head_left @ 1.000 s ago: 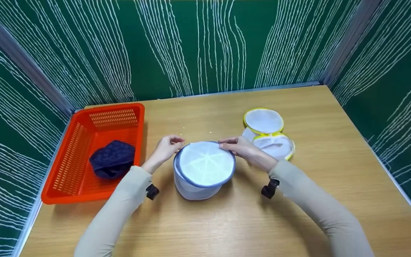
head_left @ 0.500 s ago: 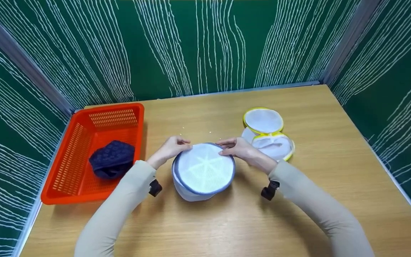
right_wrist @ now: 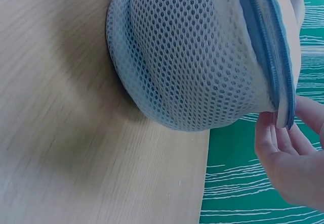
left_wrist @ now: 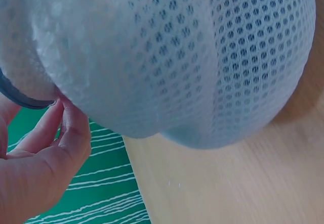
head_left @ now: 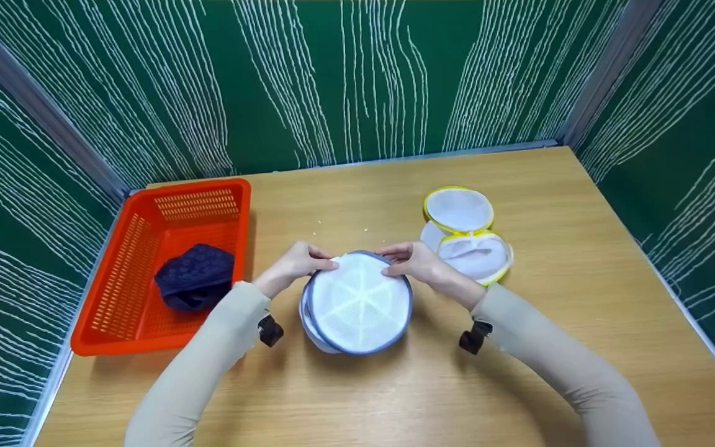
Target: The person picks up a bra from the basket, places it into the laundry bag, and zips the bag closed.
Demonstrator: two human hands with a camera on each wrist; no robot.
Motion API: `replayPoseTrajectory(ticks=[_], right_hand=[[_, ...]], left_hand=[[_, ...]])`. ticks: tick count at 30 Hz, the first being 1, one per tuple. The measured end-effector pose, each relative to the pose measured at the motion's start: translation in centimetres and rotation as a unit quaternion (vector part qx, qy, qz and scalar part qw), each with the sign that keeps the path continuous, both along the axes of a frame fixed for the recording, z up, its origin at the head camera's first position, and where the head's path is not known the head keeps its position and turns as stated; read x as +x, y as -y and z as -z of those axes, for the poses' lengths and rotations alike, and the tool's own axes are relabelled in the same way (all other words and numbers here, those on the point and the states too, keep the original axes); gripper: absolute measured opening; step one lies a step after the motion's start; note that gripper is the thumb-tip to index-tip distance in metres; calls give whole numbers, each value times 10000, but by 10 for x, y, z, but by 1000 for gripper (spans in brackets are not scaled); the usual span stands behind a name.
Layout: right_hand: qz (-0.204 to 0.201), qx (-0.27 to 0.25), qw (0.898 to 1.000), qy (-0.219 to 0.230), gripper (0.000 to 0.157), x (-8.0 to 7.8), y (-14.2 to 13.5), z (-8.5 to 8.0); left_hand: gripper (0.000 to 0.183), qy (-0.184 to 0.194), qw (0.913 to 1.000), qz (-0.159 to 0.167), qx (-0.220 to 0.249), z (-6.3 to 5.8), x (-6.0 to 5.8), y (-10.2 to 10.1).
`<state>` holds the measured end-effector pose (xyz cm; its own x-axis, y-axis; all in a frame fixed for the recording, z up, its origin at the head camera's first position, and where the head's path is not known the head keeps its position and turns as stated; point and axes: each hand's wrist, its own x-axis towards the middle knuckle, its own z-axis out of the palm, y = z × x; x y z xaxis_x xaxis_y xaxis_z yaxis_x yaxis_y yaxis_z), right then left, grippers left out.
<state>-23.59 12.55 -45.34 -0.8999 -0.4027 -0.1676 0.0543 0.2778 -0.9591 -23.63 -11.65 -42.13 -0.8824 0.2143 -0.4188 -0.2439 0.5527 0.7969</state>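
Observation:
A round white mesh laundry bag with blue zipper trim stands at the middle of the table, its circular end tilted toward me. My left hand pinches the far left part of its rim, thumb on top. On the far right of the rim, my right hand pinches with thumb above and fingers behind. In the left wrist view the mesh side fills most of the picture beside the left hand's fingers. The right wrist view shows the blue zipper running up to the right hand's fingertips.
At the left an orange basket holds a dark blue cloth item. Behind my right hand lies an unzipped white mesh bag with yellow trim. Green walls with white lines border the wooden table at the back and sides.
The bag's round end has tipped further toward me, covering more of its side. My left hand has moved slightly right and nearer, onto the rim. The basket and yellow-trimmed bag stay put.

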Motion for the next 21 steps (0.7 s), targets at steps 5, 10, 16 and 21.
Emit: replayPoseTrajectory(ticks=[5, 10, 16, 21], right_hand=[[-28, 9, 10000, 40, 43, 4, -2, -1], [-86, 6, 10000, 23, 41, 9, -2, -3], [-212, -2, 9998, -20, 38, 13, -3, -7], [-443, -81, 9989, -141, 34, 13, -7, -8]], left_hand=[[24, -56, 9998, -138, 148, 1, 4, -4], [24, -281, 9990, -253, 224, 3, 11, -6], [22, -510, 9973, -435, 289, 3, 19, -8], [20, -625, 9963, -533, 258, -1, 25, -8]])
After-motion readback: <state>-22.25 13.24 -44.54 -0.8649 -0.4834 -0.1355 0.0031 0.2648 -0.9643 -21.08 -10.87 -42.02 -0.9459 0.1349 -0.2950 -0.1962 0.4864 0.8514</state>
